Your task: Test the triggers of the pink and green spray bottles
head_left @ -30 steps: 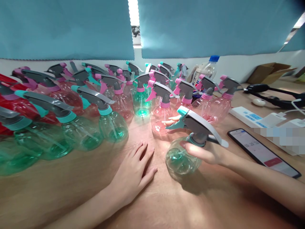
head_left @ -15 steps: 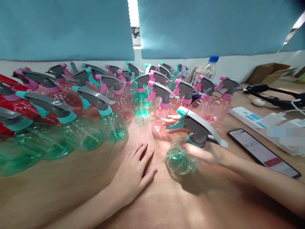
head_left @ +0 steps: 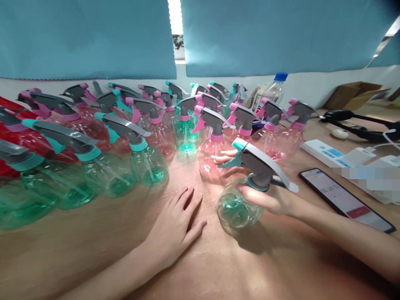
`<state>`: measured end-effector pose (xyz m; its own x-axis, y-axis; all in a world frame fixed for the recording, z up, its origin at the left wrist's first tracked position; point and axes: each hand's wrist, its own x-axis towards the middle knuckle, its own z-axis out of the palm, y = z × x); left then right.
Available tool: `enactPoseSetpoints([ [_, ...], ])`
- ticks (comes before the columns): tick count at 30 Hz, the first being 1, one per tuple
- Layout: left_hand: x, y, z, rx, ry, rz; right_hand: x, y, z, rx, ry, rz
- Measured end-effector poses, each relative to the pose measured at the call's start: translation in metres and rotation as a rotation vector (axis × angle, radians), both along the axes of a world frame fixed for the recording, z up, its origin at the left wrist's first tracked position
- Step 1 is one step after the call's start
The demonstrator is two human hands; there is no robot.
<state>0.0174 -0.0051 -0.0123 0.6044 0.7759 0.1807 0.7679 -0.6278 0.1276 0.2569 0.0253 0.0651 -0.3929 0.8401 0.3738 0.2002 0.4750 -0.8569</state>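
Observation:
My right hand (head_left: 268, 200) is around the neck of a green spray bottle (head_left: 239, 204) with a grey and teal spray head. Its thumb lies across the front just under the collar, and the other fingers reach out behind the trigger. The bottle leans slightly; whether its base touches the table is hard to tell. To its left, my left hand (head_left: 179, 221) lies flat on the wooden table (head_left: 200, 266), fingers a little spread and holding nothing. A pink spray bottle (head_left: 211, 156) stands just behind the fingers of my right hand.
More green spray bottles (head_left: 150, 166) stand at the left, with several pink ones (head_left: 161, 137) behind. At the right lie a phone (head_left: 343, 198) and a white power strip (head_left: 331, 154) with plugs. Farther back are black headphones (head_left: 359, 125), a cardboard box (head_left: 350, 96) and a blue-capped bottle (head_left: 276, 89).

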Motion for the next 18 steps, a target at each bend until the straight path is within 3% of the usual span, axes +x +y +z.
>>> enactPoseSetpoints([
  [5, -0.001, 0.0, -0.003, -0.001, -0.005, 0.002, 0.0, -0.001, -0.001, 0.056, 0.007, -0.001],
  [13, 0.003, 0.0, 0.008, -0.05, 0.035, 0.012, -0.01, -0.002, 0.016, 0.079, -0.051, 0.043],
  [18, 0.003, 0.0, 0.008, -0.045, 0.036, 0.007, -0.006, -0.001, 0.009, 0.054, -0.011, 0.048],
])
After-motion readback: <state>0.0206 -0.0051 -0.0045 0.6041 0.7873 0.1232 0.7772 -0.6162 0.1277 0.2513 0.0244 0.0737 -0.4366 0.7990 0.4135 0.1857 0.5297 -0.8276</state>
